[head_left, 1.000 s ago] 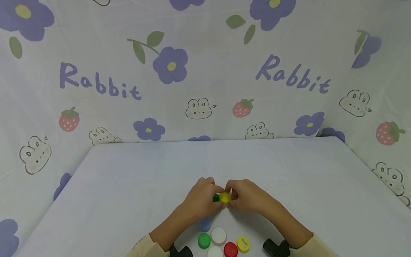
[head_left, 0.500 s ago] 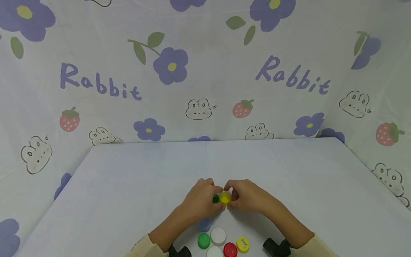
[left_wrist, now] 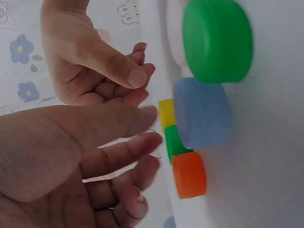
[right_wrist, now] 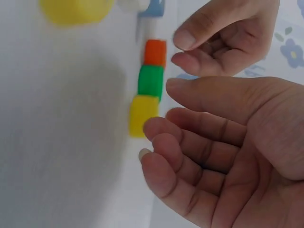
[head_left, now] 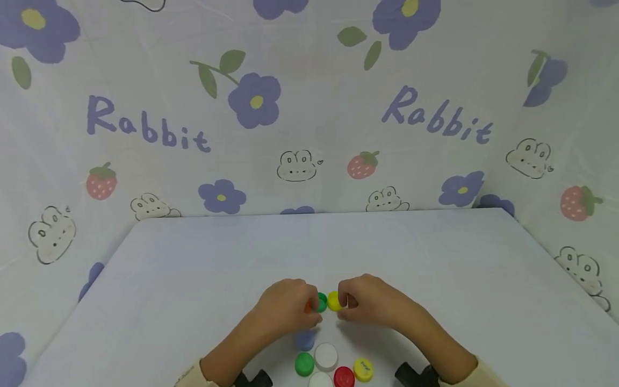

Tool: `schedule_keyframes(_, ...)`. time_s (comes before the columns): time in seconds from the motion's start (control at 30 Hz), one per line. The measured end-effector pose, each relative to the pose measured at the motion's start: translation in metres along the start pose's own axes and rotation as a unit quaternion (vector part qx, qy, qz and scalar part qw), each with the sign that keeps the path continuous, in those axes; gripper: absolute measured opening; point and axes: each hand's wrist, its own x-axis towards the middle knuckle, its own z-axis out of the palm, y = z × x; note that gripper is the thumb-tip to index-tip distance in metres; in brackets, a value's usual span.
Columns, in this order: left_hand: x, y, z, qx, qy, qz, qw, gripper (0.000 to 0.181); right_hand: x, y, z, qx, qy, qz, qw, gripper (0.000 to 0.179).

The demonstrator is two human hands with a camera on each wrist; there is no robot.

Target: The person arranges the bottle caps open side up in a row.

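Three bottle caps stand side by side in a row on the white table: an orange cap (left_wrist: 189, 175), a green cap (right_wrist: 151, 81) and a yellow cap (head_left: 333, 301). My left hand (head_left: 287, 305) hovers at the orange end, thumb and fingers parted and holding nothing; in the head view it covers most of that cap. At the yellow end is my right hand (head_left: 372, 298), its fingers loosely bent and thumb apart. One of its fingertips (right_wrist: 159, 127) overlaps the yellow cap's edge in the right wrist view, but no grip shows.
Nearer the body lies a loose group of caps: a blue cap (head_left: 306, 340), a second green cap (head_left: 304, 364), two white caps (head_left: 326, 356), a red cap (head_left: 344, 377) and another yellow cap (head_left: 363, 370). A printed cloth (head_left: 300, 107) hangs behind the table.
Both hands held the yellow and green caps between them earlier. Now the fingers have parted, the left hand has drawn back leftward, and the row is exposed.
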Motion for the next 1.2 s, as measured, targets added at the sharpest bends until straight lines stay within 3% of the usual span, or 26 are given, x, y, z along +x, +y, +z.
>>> schedule_keyframes(0.17, -0.012, 0.004, -0.008, 0.03, -0.036, -0.007, 0.9989, 0.016, -0.004, -0.014, 0.003, 0.006, -0.015, -0.022, 0.9996, 0.01)
schedule_keyframes(0.37, -0.027, 0.006, -0.014, 0.09, -0.065, -0.007, 0.9938, 0.033, -0.002, -0.029, 0.015, -0.009, -0.021, -0.054, 0.9983, 0.008)
schedule_keyframes(0.6, -0.031, 0.008, -0.016, 0.105, -0.105, -0.032, 0.9884, 0.039, -0.002, -0.039, 0.029, 0.009, -0.053, -0.041, 0.9977, 0.012)
schedule_keyframes(1.0, -0.03, 0.007, -0.011, 0.108, -0.12, -0.022, 0.9866, 0.029, 0.002, -0.042, 0.043, -0.008, -0.057, -0.044, 0.9974, 0.007)
schedule_keyframes(1.2, -0.028, 0.009, -0.008, 0.125, -0.108, -0.02, 0.9861, 0.029, 0.002, -0.04, 0.044, -0.016, -0.051, -0.057, 0.997, 0.007)
